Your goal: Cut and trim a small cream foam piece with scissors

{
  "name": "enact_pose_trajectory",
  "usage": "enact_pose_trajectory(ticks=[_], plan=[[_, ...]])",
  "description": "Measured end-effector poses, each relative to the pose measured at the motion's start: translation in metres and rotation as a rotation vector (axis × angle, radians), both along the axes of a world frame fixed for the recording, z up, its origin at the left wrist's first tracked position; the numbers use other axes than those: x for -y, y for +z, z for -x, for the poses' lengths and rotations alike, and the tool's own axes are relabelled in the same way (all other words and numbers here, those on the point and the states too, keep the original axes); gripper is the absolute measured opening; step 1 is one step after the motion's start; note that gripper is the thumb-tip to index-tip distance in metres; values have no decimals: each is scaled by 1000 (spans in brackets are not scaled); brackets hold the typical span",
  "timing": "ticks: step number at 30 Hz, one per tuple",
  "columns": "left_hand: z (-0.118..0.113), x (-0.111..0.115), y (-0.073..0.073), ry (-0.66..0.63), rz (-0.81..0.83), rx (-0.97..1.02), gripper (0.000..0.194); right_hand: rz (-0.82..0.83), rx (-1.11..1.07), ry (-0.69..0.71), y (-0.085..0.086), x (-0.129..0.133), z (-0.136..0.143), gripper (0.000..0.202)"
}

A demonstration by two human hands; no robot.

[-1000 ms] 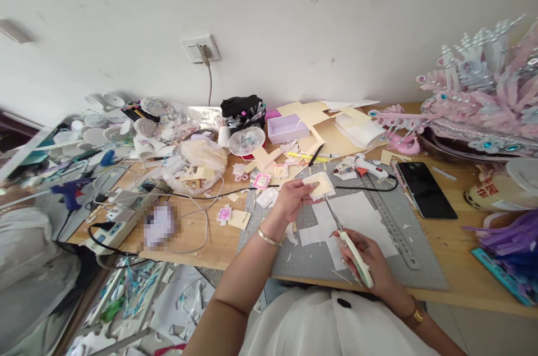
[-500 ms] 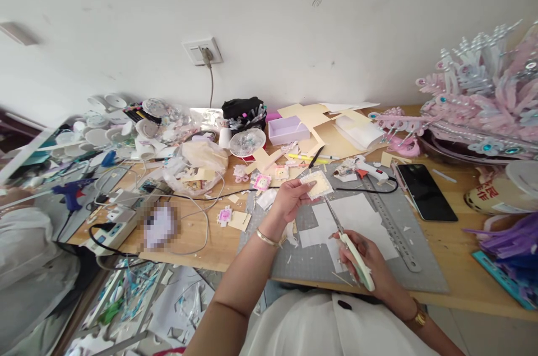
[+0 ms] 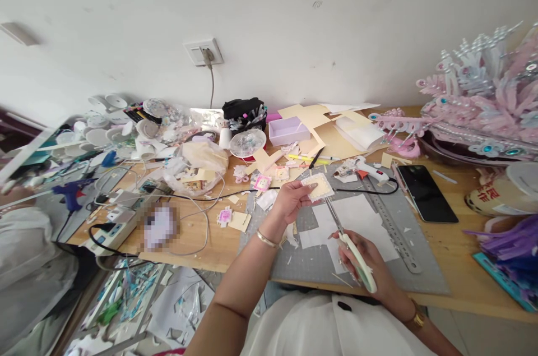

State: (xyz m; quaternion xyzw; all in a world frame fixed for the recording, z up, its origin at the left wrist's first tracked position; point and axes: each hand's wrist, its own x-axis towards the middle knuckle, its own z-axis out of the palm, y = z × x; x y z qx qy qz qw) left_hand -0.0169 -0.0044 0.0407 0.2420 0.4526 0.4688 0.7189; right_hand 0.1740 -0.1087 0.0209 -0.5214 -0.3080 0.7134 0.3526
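A small cream paper square with a white scalloped border is pinched in my left hand, thumb on top. My right hand grips white-handled scissors; their metal blades point up to the lower edge of the square. Whether the blades touch the paper I cannot tell. Beneath both hands lie white paper sheets on a grey cutting mat. Just left of my left hand are small pink-and-cream paper pieces, one a pink-edged card.
A metal ruler and a white glue gun lie on the mat. To the right are a black phone and a lidded cup. A lilac box stands behind. At far left, another person's sleeve shows near a blue glue gun.
The paper square has tilted slightly in my left hand. The scissors stay at its lower edge, with barely any other movement.
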Motion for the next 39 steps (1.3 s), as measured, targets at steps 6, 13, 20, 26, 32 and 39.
enact_pose_trajectory(ticks=[6, 13, 20, 26, 32, 39], plan=[[0, 0, -1, -16, -9, 17, 48, -20, -51, -59, -13, 0, 1, 53], [0, 0, -2, -24, -4, 3, 49, -14, -63, -95, -17, 2, 0, 56], [0, -1, -5, -14, -2, -23, 49, 20, -56, -96, -15, 1, 1, 54], [0, -1, -6, -30, -9, -23, 49, 40, -28, -94, -9, -1, 2, 52], [-1, -1, -3, -16, 10, -22, 52, 38, -14, -86, -2, -1, 3, 50], [0, -1, -2, -17, -3, -12, 51, -2, 40, -26, 0, -1, 3, 50]])
